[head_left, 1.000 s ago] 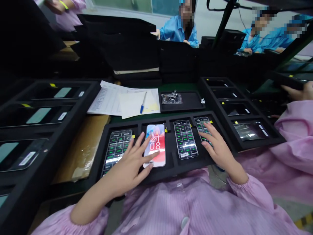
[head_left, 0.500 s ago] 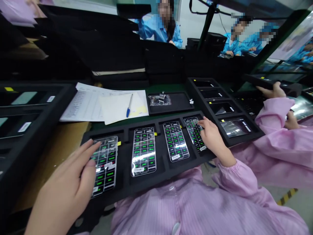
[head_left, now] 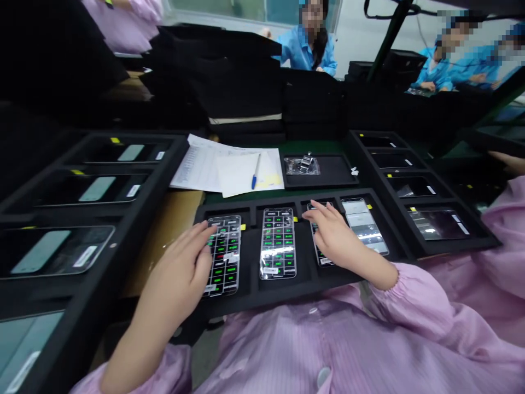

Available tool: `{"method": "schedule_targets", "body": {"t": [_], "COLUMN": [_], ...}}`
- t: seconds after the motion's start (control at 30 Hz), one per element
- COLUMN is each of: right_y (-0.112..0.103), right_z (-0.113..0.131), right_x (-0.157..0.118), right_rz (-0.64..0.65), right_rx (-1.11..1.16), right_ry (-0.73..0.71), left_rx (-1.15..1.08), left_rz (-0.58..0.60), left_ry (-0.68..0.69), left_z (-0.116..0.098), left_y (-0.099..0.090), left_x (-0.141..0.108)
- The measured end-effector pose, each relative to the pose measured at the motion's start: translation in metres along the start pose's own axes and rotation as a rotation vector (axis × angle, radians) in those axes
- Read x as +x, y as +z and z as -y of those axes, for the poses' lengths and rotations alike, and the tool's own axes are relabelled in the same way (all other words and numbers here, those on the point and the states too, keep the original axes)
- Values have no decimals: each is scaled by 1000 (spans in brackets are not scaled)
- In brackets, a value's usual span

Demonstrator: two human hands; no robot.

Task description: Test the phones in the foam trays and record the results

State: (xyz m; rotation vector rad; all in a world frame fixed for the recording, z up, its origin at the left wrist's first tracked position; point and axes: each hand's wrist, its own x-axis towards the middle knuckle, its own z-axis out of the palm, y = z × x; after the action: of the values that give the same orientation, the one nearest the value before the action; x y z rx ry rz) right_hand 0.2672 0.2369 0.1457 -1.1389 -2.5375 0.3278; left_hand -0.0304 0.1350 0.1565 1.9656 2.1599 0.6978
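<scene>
A black foam tray (head_left: 250, 298) with phones in its slots lies in front of me. My left hand (head_left: 176, 268) rests its fingers, spread a little, on the left edge of the leftmost phone (head_left: 229, 262), which shows a grid with green labels. Beside it lies a second phone (head_left: 278, 243) with a similar grid, touched by neither hand. My right hand (head_left: 332, 230) is over the third phone (head_left: 326, 260), fingers apart at its upper end, covering much of it. The rightmost phone (head_left: 365, 224) has a pale grey and white screen.
Trays of phones stand left (head_left: 135, 219) and right (head_left: 435, 249). Behind are papers (head_left: 229, 164), a blue pen (head_left: 256, 172) and a small black tray (head_left: 328, 172) with a bagged metal part. Dark stacks stand farther back. People in blue and pink sit or stand around.
The view has shifted left. My right hand has moved from the rightmost phone to the third one. The rightmost screen has changed from the green grid to pale. My left hand stays at the leftmost phone.
</scene>
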Motion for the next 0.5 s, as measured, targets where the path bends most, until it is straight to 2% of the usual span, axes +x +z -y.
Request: {"method": "schedule_targets", "body": {"t": [0.07,0.17,0.3,0.5], "right_y": [6,14,20,24], "right_z": [12,23,24,21], "right_x": [10,18,19,20], "right_rz": [70,129,43,22], "right_rx": [15,-11,49,60], "right_ry": [-69,-80,-93,-49], "left_rx": [35,98,172,167], "left_rz": [26,88,146,101], "left_ry": [18,53,78,90], "left_z": [1,-3,-9,-3], "left_y": [2,6,16,19], "left_x": [1,4,8,10]}}
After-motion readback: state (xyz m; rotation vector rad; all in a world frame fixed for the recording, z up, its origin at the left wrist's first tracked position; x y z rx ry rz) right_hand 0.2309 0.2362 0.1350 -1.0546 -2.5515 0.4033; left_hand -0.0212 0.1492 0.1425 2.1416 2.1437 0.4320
